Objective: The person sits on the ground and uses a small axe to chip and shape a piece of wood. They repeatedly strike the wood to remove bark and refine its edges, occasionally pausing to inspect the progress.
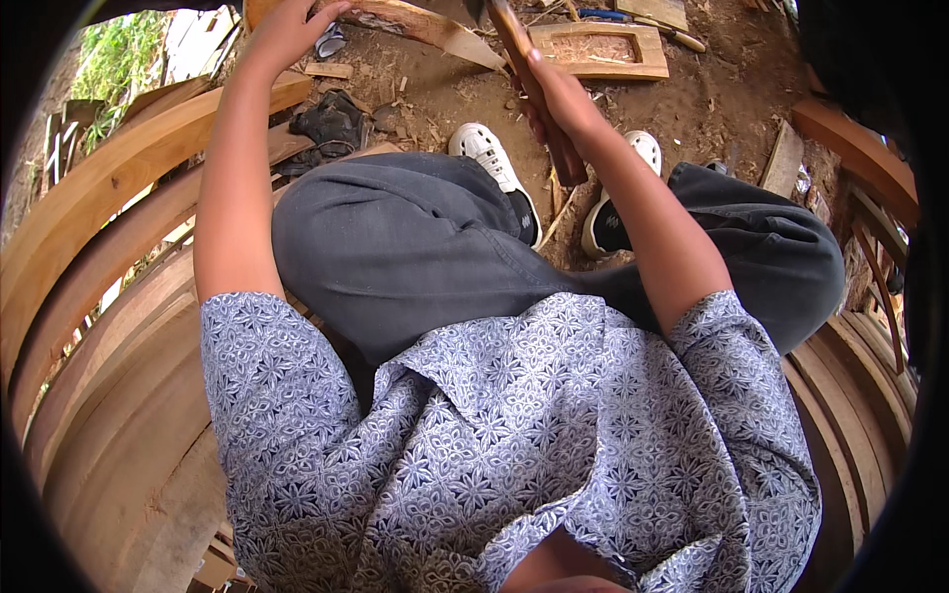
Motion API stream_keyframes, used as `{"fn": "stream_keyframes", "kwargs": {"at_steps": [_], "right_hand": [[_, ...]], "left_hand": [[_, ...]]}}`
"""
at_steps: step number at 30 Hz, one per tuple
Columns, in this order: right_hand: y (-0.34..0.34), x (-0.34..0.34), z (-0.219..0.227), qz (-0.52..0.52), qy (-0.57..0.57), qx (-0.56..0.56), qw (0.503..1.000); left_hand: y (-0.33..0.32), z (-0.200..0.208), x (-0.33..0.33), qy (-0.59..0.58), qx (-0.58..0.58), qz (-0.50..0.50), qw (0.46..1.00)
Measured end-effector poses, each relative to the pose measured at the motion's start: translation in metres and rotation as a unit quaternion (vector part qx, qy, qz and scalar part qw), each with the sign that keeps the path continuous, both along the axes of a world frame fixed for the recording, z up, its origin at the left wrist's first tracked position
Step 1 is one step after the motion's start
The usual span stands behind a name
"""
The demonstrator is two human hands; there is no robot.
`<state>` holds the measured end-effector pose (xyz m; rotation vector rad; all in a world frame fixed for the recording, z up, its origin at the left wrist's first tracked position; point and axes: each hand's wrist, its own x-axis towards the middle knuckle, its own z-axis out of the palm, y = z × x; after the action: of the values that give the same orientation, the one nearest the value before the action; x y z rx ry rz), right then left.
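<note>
At the top edge my left hand point(287, 30) grips a piece of wood point(435, 30) with a rough, bark-like edge. One digit stretches along the wood, and the frame's edge cuts off part of the hand. My right hand point(565, 104) is closed round the brown wooden handle point(565, 163) of a tool, which slants up to the left. A bit of dark metal shows at the handle's upper end, but most of the tool's head is out of view. The handle's upper part is close to the right end of the wood piece.
A carved wooden panel point(598, 49) lies on the dirt ground beyond my right hand, among wood chips. My white shoes point(494, 163) are below the tool. Curved planks point(119, 188) flank me at left, and more boards point(860, 148) at right. A dark crumpled thing point(331, 128) lies near my left knee.
</note>
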<state>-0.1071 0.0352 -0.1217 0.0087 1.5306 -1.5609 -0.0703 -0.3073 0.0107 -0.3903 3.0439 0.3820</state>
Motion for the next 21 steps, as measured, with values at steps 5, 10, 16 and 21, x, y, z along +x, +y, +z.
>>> {"fn": "stream_keyframes", "kwargs": {"at_steps": [5,10,16,21], "right_hand": [[-0.013,0.007,0.003,-0.005,0.067,-0.012,0.998],[-0.003,0.002,-0.027,-0.001,-0.022,0.053,0.998],[-0.016,0.007,0.027,-0.033,0.055,-0.013,0.998],[-0.005,0.014,-0.026,-0.003,0.069,0.041,0.997]], "left_hand": [[-0.007,0.001,0.002,-0.024,-0.042,0.006,0.999],[0.016,0.010,-0.001,-0.008,0.017,-0.023,1.000],[0.007,0.000,-0.003,-0.001,0.054,-0.022,0.998],[0.008,0.006,-0.005,0.026,0.029,-0.051,0.998]]}}
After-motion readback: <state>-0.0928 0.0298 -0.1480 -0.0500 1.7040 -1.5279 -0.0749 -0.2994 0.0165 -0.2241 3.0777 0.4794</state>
